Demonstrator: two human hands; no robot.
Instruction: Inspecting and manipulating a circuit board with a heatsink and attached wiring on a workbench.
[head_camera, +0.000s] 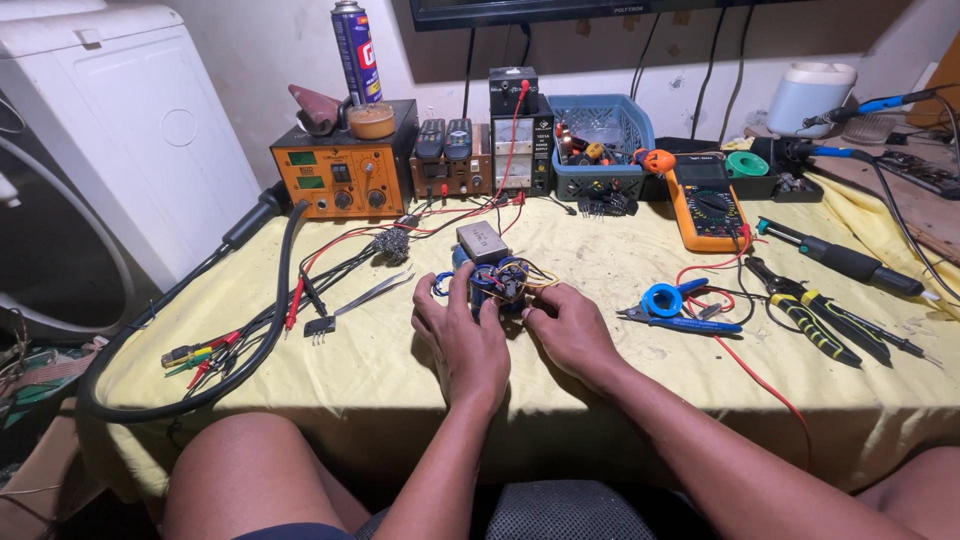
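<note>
Between both hands (515, 330), each grip clamped: wired blue component (497, 278), upright, grey block topmost.

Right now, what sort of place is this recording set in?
Most likely a home electronics repair bench. An orange rework station, a yellow multimeter and pliers lie on the yellow-covered table. Both the left hand and the right hand hold a small wired assembly.

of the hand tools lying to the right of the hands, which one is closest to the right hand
The blue-handled wire stripper, lying just right of the right hand. The yellow-and-black pliers and black screwdriver lie farther toward the table's right edge.
</note>
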